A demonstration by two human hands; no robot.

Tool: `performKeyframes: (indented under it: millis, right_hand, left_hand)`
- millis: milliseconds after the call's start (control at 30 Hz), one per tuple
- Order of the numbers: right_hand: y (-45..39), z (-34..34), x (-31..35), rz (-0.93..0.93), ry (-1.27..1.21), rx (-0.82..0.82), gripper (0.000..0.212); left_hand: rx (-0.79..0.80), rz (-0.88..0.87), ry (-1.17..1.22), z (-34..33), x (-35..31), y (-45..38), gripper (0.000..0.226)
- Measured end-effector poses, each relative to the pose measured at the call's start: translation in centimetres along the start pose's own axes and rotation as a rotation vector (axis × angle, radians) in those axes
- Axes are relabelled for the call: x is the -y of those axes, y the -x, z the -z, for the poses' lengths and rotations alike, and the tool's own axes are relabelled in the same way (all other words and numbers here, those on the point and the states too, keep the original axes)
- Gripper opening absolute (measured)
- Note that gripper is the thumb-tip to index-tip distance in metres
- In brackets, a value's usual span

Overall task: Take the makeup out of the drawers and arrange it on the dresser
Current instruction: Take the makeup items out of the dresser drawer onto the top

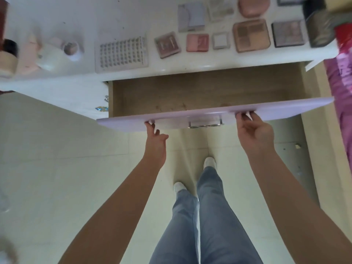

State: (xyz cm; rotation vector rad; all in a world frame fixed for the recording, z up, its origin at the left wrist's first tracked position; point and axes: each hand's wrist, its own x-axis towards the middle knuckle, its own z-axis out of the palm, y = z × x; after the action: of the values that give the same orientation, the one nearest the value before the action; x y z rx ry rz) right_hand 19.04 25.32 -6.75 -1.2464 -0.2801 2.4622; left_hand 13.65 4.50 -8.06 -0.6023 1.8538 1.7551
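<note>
Two bare forearms reach forward from the bottom of the frame, above jeans-clad legs and white shoes on a pale tiled floor. Left hand meets the lavender drawer front at its lower edge, left of the metal handle; fingertips touch the panel, fingers loosely curled and holding nothing else. Right hand meets the same edge right of the handle, fingers hooked onto the panel. Neither hand touches the handle.

Drawer stands pulled out; its brown wooden bottom shows no items, only faint stains near the front.

Makeup lies on the white surface above the drawer. Front row, left to right: a clear grid-patterned tray, a mauve palette, a pink palette, a small white square case, a large tan palette and a dark-framed palette. Behind them lie a pale lilac case, a clear case and a rounded pink compact. All lie flat, near one another but apart.

At the surface's left end stand blurred jars and pink containers; details cannot be told. A dark cylindrical container stands at the right end. Purple fabric shows at the right edge.
</note>
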Motion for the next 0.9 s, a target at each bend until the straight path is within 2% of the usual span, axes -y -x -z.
performKeyframes:
  millis: [67, 200, 433, 700, 900]
  right_hand:
    - [-0.5, -0.9, -0.2, 0.000, 0.002, 0.005, 0.043]
    - [-1.6, -1.7, -0.2, 0.009, 0.001, 0.046, 0.046]
    - [-4.7, -4.1, 0.1, 0.064, 0.272, 0.078, 0.055]
    - [-7.7, -7.0, -1.3, 0.154, 0.466, 0.077, 0.041]
    - [-8.6, -6.6, -1.8, 0.180, 0.635, 0.086, 0.059]
  left_hand:
    - [-0.015, 0.000, -0.081, -0.6, -1.0, -0.8, 0.062]
    - [-0.045, 0.044, 0.079, -1.8, -2.1, -1.8, 0.073]
    - [-0.029, -0.014, -0.166, -2.5, -3.4, -4.9, 0.079]
    - [-0.035, -0.069, -0.331, -3.3, -5.8, -8.7, 0.082]
    - [-0.015, -0.010, -0.313, -3.9, -5.7, -9.8, 0.089]
